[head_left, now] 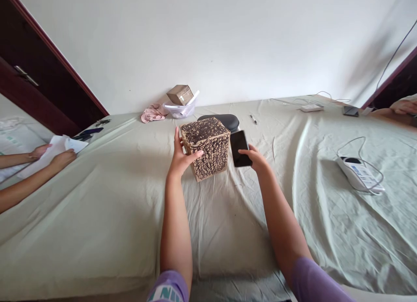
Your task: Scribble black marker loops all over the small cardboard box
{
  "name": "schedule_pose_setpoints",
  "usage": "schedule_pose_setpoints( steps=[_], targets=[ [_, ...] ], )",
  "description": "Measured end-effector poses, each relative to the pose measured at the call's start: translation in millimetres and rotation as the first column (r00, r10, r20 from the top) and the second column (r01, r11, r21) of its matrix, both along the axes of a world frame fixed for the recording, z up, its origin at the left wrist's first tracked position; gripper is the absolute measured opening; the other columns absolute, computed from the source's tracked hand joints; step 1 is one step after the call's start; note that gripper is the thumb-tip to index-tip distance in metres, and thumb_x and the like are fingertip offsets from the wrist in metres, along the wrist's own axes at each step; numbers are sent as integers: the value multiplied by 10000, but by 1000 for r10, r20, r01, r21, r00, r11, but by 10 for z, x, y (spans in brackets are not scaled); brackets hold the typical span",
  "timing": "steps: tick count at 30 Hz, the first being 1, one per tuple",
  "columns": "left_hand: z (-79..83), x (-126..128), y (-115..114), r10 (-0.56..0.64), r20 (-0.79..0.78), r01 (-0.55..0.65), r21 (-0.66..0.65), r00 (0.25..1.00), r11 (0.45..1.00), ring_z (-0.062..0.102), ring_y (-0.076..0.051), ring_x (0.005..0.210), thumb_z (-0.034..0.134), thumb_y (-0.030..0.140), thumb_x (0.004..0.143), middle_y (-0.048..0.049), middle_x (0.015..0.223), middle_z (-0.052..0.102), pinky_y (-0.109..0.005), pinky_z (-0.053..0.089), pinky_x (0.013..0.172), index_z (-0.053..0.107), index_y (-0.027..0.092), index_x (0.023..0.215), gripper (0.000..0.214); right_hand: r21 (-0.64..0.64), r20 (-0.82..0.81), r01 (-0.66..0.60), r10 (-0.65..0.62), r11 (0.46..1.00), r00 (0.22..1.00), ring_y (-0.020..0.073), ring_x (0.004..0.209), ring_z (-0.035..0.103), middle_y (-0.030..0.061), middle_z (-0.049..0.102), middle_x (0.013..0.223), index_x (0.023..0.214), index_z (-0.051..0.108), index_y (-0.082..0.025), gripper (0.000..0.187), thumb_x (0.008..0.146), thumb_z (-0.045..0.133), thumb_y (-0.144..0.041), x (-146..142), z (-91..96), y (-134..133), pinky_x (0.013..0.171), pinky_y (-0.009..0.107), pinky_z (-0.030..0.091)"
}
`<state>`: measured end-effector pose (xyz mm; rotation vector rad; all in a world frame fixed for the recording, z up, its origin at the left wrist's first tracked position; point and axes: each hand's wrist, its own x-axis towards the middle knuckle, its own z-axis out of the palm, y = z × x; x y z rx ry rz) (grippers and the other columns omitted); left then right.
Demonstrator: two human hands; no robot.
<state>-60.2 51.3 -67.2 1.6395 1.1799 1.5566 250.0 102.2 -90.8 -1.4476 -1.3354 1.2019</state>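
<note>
Bedroom setting: pale green wrinkled bedsheet (97,224) on a mattress, white wall behind. Positions are given from the brown cardboard cube box with black scribbles (208,148), standing mid-sheet.

Far left of box: another person's two hands (52,156) holding white paper (54,152).
Behind box, left: crumpled pink cloth (153,113); clear plastic tub (180,110) holding a small plain cardboard box (180,94).
At box, left: left hand (184,156), fingers spread wide, clasping its corner, thumb across the front.
Directly behind box: black padded cushion (218,121).
Just right of box: right hand (257,159), closed around an upright black smartphone (239,148).
Far right: white electrical unit (358,174) with looped white cable (355,141).
</note>
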Motion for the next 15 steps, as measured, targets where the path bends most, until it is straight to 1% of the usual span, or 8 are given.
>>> schedule_pose_setpoints(
  steps=[1, 2, 3, 5, 7, 10, 12, 15],
  targets=[
    [-19, -15, 7, 6, -3, -6, 2, 1000, 1000, 403, -376, 1625, 999, 526, 709, -132, 1791, 306, -578, 369, 1334, 123, 451, 1768, 1377, 67, -151, -6, 16, 998, 988, 298, 1081, 802, 73, 803, 1103, 1234, 605, -246, 406, 854, 706, -349, -11, 76, -27, 921, 487, 687],
    [-31, -29, 9, 10, -7, -10, 0, 1000, 1000, 398, -379, 1629, 998, 521, 709, -126, 1814, 277, -577, 371, 1333, 162, 450, 1765, 1348, 134, -310, -8, 49, 991, 950, 306, 1086, 803, 75, 801, 1135, 1245, 588, -258, 437, 841, 715, -369, -8, 165, -63, 923, 527, 690],
    [-37, -42, 5, 8, -11, -8, -7, 1000, 1000, 404, -382, 1625, 997, 515, 711, -120, 1827, 263, -578, 376, 1331, 196, 448, 1761, 1322, 201, -466, -6, 101, 980, 879, 325, 1095, 801, 87, 798, 1168, 1245, 585, -260, 465, 822, 731, -387, 9, 264, -108, 931, 578, 686],
    [-33, -60, -9, -12, -12, 12, -29, 1000, 1000, 436, -383, 1605, 994, 503, 715, -117, 1826, 290, -580, 391, 1322, 233, 437, 1758, 1293, 284, -616, -25, 202, 959, 761, 354, 1135, 785, 123, 796, 1236, 1240, 611, -244, 483, 830, 726, -471, 66, 473, -221, 975, 635, 666],
    [-20, -63, -19, -42, 0, 42, -45, 999, 998, 431, -378, 1614, 995, 498, 712, -112, 1817, 332, -563, 387, 1328, 244, 422, 1759, 1291, 310, -638, -59, 254, 949, 727, 364, 1136, 771, 151, 795, 1287, 1285, 629, -235, 563, 892, 618, -639, 111, 671, -358, 996, 645, 649],
    [-4, -51, -7, -63, 41, 65, -59, 997, 996, 392, -374, 1648, 1004, 513, 691, -111, 1807, 372, -545, 359, 1347, 249, 404, 1761, 1314, 359, -597, -158, 357, 920, 718, 348, 1152, 755, 151, 760, 1406, 1405, 611, -241, 692, 930, 483, -728, 40, 895, -564, 1003, 633, 640],
    [-2, -43, 13, -58, 56, 61, -71, 997, 996, 385, -388, 1654, 1016, 532, 666, -120, 1807, 374, -557, 360, 1344, 259, 400, 1756, 1334, 388, -557, -242, 435, 889, 707, 349, 1184, 745, 145, 749, 1427, 1470, 588, -247, 737, 939, 452, -740, -118, 986, -688, 1009, 631, 638],
    [-11, -54, 28, -70, 48, 74, -77, 996, 994, 445, -420, 1614, 1015, 570, 663, -146, 1811, 365, -592, 413, 1301, 239, 398, 1761, 1355, 364, -564, -363, 513, 858, 647, 376, 1226, 733, 152, 783, 1328, 1478, 599, -236, 764, 942, 438, -756, -439, 1048, -857, 1030, 637, 636]
  ],
)
